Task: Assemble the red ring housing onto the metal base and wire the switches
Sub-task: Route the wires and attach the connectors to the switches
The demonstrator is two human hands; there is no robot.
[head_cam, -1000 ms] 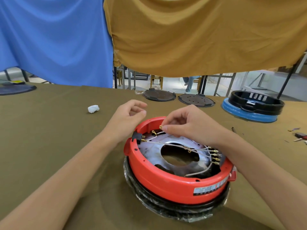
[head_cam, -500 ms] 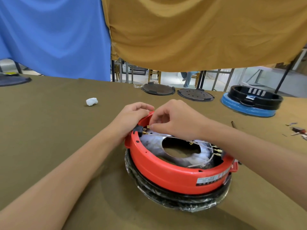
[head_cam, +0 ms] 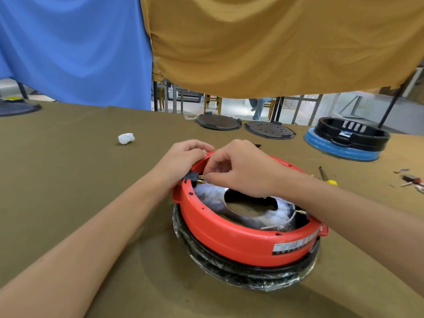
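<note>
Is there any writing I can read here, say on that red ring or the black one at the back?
Nothing can be read.
Label on the red ring: white and dark, with rows of print, too small and blurred to read.
Sticker on the black ring far right: a pale patch, no legible characters.
No other writing shows.

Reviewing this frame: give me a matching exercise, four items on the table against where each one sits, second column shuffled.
Items:
1. white wad
2. black switch
3. screwdriver
4. blue-rimmed black housing

Places:
A. far right of the table
B. on the left rim of the red ring housing
C. alone, far left of the hands
D. just right of the red ring

Pairs: 1-C, 2-B, 3-D, 4-A
</note>
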